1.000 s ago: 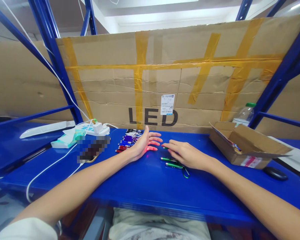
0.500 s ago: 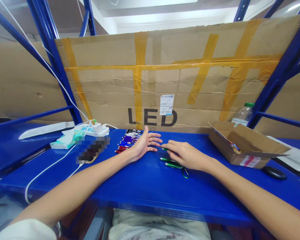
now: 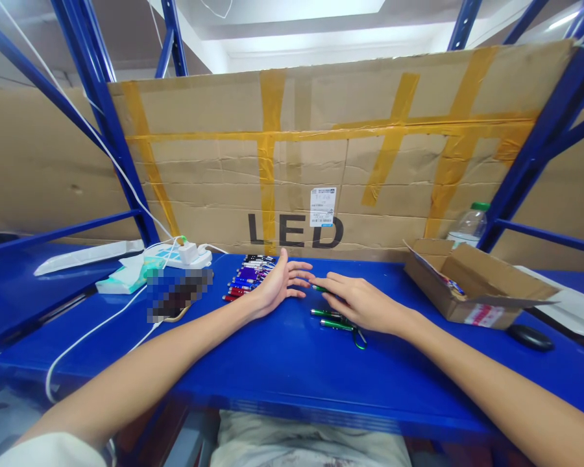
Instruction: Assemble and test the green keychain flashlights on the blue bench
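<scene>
My left hand (image 3: 275,288) is open, palm turned to the right and fingers spread, just right of a row of slim pen-like metal sticks (image 3: 243,283) in black, silver, purple, blue and red. The wrist and palm hide part of that row. My right hand (image 3: 360,301) is closed over a green pen-like stick (image 3: 318,288), whose end pokes out under the fingertips near my left fingers. Below that hand, two more green sticks (image 3: 335,324) lie on the blue table (image 3: 292,363), one with a green clip loop. My palm partly covers them.
An open cardboard box (image 3: 477,292) with small items inside stands at the right, beside a black mouse (image 3: 531,337) and a bottle (image 3: 470,224). At the left are a phone (image 3: 182,295), a tissue pack (image 3: 121,279), a power strip (image 3: 199,258) and white cables. Tall cardboard (image 3: 214,175) closes the back.
The camera view has shifted slightly. Both hands stay in almost the same place, and the sticks on the table have not visibly moved.
</scene>
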A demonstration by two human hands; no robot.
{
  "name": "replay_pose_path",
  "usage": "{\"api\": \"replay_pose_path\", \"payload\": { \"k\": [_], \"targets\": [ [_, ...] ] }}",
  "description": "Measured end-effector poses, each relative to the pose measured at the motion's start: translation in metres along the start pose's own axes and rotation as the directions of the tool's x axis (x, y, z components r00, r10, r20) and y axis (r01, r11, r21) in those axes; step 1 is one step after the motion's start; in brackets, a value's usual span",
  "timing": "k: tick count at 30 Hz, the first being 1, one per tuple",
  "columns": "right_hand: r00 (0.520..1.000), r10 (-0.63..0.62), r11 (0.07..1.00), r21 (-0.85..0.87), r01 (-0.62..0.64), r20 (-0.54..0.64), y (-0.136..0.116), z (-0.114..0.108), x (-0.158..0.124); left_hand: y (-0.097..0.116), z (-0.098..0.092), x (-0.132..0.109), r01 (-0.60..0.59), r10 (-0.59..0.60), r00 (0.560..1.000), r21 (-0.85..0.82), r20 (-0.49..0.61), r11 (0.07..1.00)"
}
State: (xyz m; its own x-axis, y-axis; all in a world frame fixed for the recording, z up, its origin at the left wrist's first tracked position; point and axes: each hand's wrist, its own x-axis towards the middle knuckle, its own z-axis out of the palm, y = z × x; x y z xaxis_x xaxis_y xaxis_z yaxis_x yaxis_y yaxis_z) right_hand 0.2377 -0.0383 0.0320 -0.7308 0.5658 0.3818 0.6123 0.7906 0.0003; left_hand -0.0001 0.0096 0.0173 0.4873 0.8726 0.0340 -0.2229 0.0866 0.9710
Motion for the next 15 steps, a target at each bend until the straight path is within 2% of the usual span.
{"api": "replay_pose_path", "payload": {
  "k": [7,11,15],
  "targets": [
    [0.999,-0.053,0.998,0.015,0.053,-0.012,0.0019,0.001,-0.002,-0.0006,-0.0002,0.0008,0.002,-0.002,1.0,0.003,0.005,1.0],
    [1.0,-0.018,1.0,0.003,0.018,0.013,-0.0011,-0.0005,-0.0014,-0.0002,0.0004,-0.0002,-0.001,0.001,1.0,-0.005,0.004,1.0],
    [1.0,-0.01,1.0,0.024,0.01,-0.021,-0.0014,-0.0021,0.0001,-0.0006,0.0003,0.0,-0.006,0.006,1.0,-0.008,0.005,1.0]
  ]
}}
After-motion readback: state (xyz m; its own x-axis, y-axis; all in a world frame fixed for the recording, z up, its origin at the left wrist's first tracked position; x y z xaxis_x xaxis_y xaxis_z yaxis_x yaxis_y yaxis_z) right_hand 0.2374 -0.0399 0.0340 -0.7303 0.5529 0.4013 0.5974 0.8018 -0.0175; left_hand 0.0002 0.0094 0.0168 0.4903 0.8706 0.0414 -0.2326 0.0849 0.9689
